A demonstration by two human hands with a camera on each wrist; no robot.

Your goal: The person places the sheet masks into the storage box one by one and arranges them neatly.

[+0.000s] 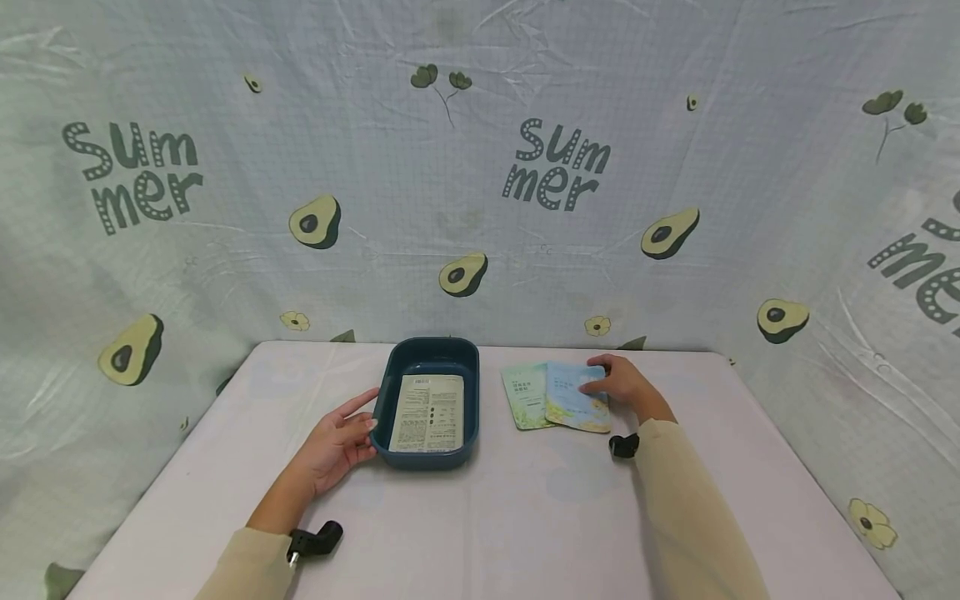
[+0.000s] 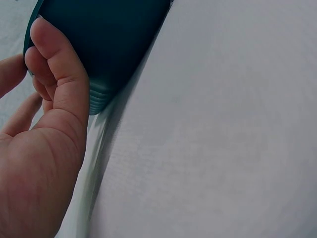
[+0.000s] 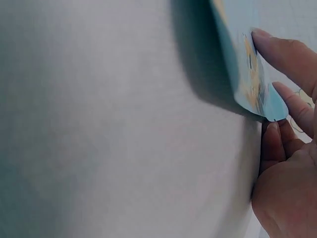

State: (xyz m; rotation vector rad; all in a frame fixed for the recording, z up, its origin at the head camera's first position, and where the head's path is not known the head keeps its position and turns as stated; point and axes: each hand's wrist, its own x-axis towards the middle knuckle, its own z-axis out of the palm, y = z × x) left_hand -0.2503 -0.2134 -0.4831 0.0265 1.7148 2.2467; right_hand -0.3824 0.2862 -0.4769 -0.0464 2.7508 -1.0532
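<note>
A dark blue rectangular tray [image 1: 469,400] stands on the table left of centre. Inside it lies a beige flat packet [image 1: 427,412] with printed text facing up. My left hand [image 1: 341,446] touches the tray's left side, its fingers fairly straight against the wall and rim [image 2: 114,44]. To the right, a green printed packet [image 1: 525,396] lies partly under a light blue one [image 1: 572,392]. My right hand [image 1: 622,385] pinches the blue packet by its right edge; in the right wrist view that packet [image 3: 242,64] is tilted, its edge off the cloth.
A pale cloth covers the table [image 1: 525,517]. Behind and at both sides hangs a printed curtain [image 1: 375,167] with avocados and lettering. Each sleeve carries a small black wrist camera, one left [image 1: 315,542] and one right [image 1: 624,447].
</note>
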